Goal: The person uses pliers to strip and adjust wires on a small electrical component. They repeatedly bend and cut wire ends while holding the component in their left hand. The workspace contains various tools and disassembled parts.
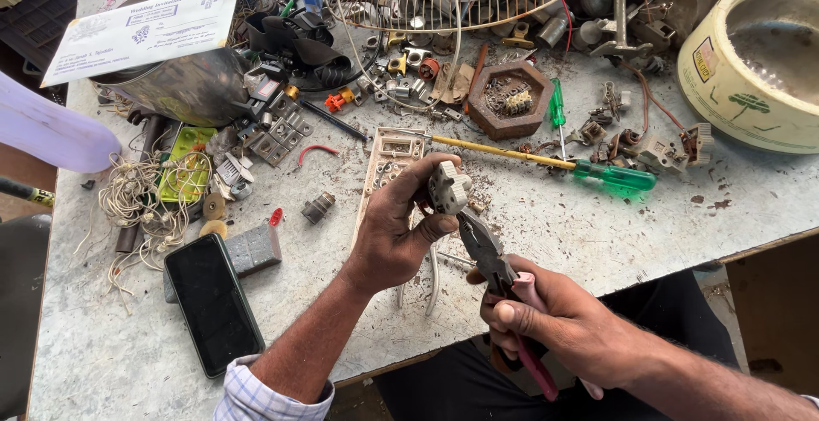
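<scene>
The part (pixel 449 187) — a small cream plastic piece with a ribbed edge — sits above the near middle of the table (pixel 597 233), pinched in the left hand (pixel 397 229). That hand is curled tight round it, thumb on the near side and fingers wrapped over the top, so only the upper right of the part shows.

The right hand (pixel 563 323) is lower and nearer the body, just off the table's edge, closed in a fist on the pink-handled pliers (pixel 495 267). The pliers slant up and left, and their dark nose meets the underside of the part, right beside the left thumb. Whether the nose actually bites the part or only touches it, I cannot tell.

Behind the left hand lies a long cream strip (pixel 388 165), partly hidden by the knuckles. A green-handled screwdriver (pixel 589 169) lies flat beyond the part, its yellow shaft pointing left toward the strip. Further back is a hexagonal wooden dish (pixel 512 98) of small bits. To the left, well apart from both hands, a black phone (pixel 213 301) lies face up near a grey block (pixel 253 250) — and a tangle of pale wire (pixel 141 203) spreads beyond them. A big cream roll of tape (pixel 755 54) stands at the far right.
</scene>
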